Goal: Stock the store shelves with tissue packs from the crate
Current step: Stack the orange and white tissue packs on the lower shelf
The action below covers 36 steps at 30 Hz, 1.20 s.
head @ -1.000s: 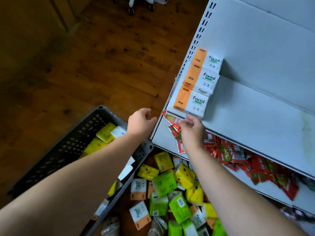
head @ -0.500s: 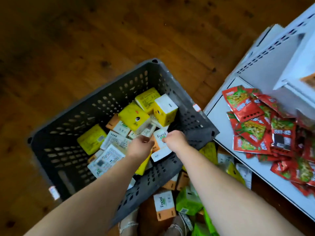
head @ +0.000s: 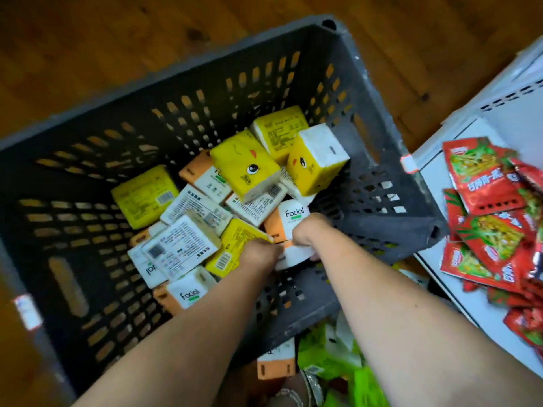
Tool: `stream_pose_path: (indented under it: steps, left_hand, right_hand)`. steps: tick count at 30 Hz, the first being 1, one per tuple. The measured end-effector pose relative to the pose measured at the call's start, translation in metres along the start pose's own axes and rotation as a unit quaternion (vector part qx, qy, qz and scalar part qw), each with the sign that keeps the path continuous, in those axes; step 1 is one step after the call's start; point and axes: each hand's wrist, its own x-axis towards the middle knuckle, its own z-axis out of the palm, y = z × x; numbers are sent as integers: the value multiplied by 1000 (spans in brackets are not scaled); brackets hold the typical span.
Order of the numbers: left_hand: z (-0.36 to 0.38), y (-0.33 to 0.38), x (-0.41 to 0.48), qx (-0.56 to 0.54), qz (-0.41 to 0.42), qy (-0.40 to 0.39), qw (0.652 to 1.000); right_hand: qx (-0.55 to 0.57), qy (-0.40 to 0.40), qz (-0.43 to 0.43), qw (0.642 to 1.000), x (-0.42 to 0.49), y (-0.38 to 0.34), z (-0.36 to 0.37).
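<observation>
A dark grey slotted crate (head: 382, 121) sits on the floor, holding several tissue packs: yellow ones with a chick face (head: 245, 168) and orange-and-white "Facial" ones (head: 191, 295). Both my hands reach into its near right corner. My right hand (head: 311, 230) grips an orange-and-white Facial pack (head: 293, 214). My left hand (head: 261, 254) is right beside it, fingers curled down onto a white pack (head: 293, 258) under the first one. The fingertips of both hands are hidden.
A white store shelf (head: 432, 174) at the right carries a pile of red snack sachets (head: 484, 183). Green tissue packs (head: 332, 356) and an orange one (head: 276, 364) lie on the floor below the crate's near wall. Wooden floor (head: 88, 54) surrounds the crate.
My hands left the upper shelf with its Facial packs and came down into the crate. The view swung down and closer to the crate; both hands now close on packs in its corner.
</observation>
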Motion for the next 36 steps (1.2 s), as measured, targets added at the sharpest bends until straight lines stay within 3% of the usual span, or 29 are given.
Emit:
stream_pose_path:
  steps: [5, 11, 18, 21, 25, 32, 34, 36]
  left_hand:
    - [-26, 30, -88, -76, -12, 10, 997]
    - [-52, 97, -199, -52, 87, -9, 995]
    - [-54, 177, -291, -35, 190, -57, 979]
    - [-46, 194, -320, -20, 216, -108, 970]
    - [-30, 204, -353, 1, 253, -152, 955]
    - [19, 232, -402, 213, 346, -202, 891]
    - [38, 237, -408, 219, 358, -210, 883]
    - [58, 237, -408, 191, 370, -201, 887]
  right_hand:
    - [200, 35, 16, 979, -71, 15, -26]
    - [415, 74, -73, 904, -177, 28, -78]
    - [536, 119, -180, 816, -257, 47, -163]
    - [565, 136, -196, 790, -285, 64, -189]
    - [643, 153, -193, 726, -307, 87, -208]
    - [663, 174, -220, 694, -323, 134, -248]
    - [696, 189, -215, 659, -323, 151, -254]
    - [752, 201, -195, 597, -316, 167, -255]
